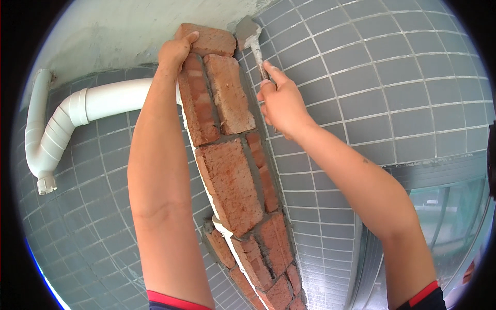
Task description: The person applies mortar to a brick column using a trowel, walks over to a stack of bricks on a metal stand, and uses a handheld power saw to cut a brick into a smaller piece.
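Observation:
My left hand [174,54] grips the left end of the loose-edged top brick [214,40] of a brick column [227,183], where it meets the pale ceiling. My right hand [281,103], a little below and to the right, holds a trowel [247,35] by its handle. The trowel's mortar-smeared blade is raised beside that brick's right end. Grey mortar shows between the column's rough red bricks, and a white vertical pipe [225,230] runs along their left side, partly hidden by the bricks.
A bent white drainpipe [116,98] crosses the left wall behind my left arm, with a short branch hanging down. Grey tiled walls [372,88] with pale grout flank the column. A metal-framed window [439,204] is at the lower right. The plastered ceiling [113,31] fills the upper left.

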A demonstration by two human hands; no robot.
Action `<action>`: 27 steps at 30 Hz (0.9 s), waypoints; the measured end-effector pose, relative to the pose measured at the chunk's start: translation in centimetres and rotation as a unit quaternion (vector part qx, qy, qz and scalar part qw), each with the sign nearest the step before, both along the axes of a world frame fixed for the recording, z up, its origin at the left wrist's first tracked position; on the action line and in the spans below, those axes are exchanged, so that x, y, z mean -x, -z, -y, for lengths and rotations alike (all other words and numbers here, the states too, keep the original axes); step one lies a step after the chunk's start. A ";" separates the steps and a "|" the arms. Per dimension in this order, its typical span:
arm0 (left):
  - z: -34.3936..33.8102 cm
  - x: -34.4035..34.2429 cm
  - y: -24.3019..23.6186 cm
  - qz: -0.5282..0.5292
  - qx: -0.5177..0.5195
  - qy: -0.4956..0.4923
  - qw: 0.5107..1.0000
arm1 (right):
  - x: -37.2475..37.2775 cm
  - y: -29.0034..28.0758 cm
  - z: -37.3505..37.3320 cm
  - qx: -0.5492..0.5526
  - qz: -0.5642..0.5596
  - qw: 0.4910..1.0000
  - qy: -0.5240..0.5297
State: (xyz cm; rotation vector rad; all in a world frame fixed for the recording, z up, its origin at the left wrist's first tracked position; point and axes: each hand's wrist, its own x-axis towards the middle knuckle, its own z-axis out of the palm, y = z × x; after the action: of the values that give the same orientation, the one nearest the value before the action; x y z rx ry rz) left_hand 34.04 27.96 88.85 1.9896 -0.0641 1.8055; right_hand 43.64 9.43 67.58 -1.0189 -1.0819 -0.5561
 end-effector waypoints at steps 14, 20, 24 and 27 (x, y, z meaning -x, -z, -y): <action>0.6 -0.5 0.8 -0.024 0.040 0.163 0.985 | -0.6 0.8 0.1 0.039 0.048 0.993 0.096; 1.2 -0.4 0.8 -0.032 0.059 0.142 0.988 | -0.2 1.7 -0.4 0.082 0.027 0.990 0.110; 0.0 -0.9 0.2 -0.027 0.061 0.133 0.989 | 1.2 2.3 0.8 0.093 -0.020 0.993 0.074; 0.0 -1.1 0.1 -0.029 0.071 0.135 0.988 | 1.1 2.7 1.0 0.083 -0.036 0.994 0.054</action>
State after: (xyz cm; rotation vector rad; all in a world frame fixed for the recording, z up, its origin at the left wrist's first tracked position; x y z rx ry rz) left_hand 35.14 27.98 88.76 1.8338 -0.1720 1.5376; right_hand 42.53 8.47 64.90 -1.2399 -1.0265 -0.5188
